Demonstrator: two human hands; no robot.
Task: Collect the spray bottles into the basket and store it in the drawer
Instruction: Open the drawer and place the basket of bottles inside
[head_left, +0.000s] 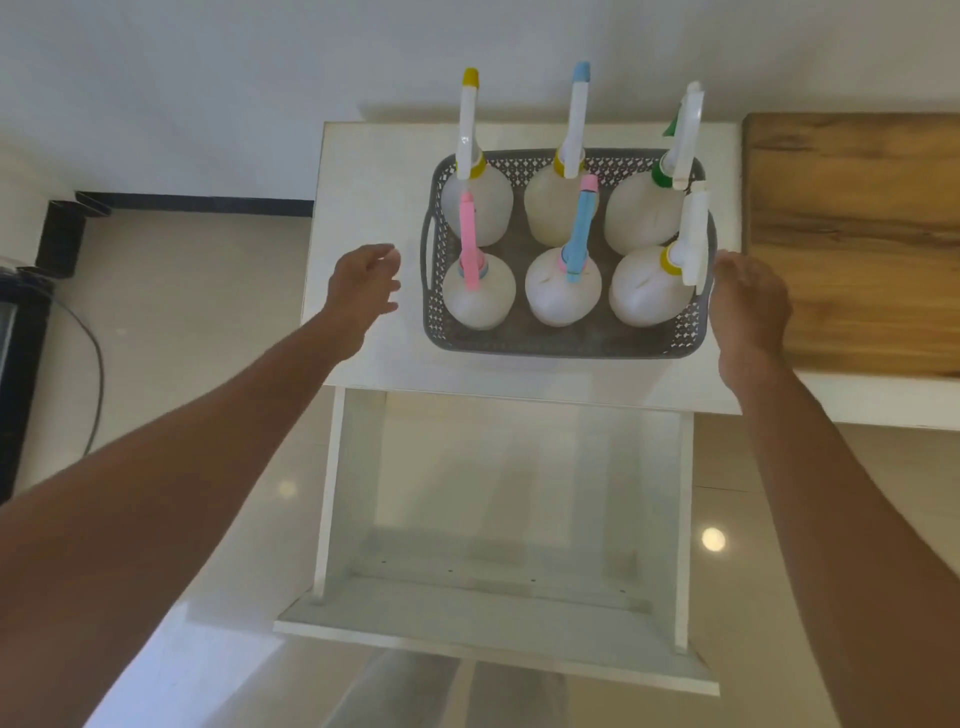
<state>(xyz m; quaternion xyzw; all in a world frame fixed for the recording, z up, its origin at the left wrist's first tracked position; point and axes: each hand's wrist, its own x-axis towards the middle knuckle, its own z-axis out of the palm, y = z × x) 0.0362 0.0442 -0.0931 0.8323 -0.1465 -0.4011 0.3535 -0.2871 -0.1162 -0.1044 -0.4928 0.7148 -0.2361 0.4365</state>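
A grey perforated basket (561, 345) stands on the white cabinet top (363, 171). Inside it stand several white spray bottles in two rows, among them one with a pink trigger (470, 244), one with a blue trigger (576, 244) and one with a green collar (662, 176). My left hand (361, 288) hovers open just left of the basket's left handle, not touching it. At the basket's right rim is my right hand (748, 306), fingers apart; whether it touches the rim I cannot tell. Below the cabinet top the white drawer (498, 623) is pulled out and holds nothing.
A wooden board (852, 234) lies on the surface right of the cabinet. To the left, a black appliance (21, 364) with a cable stands on the tiled floor. A white wall rises behind the cabinet.
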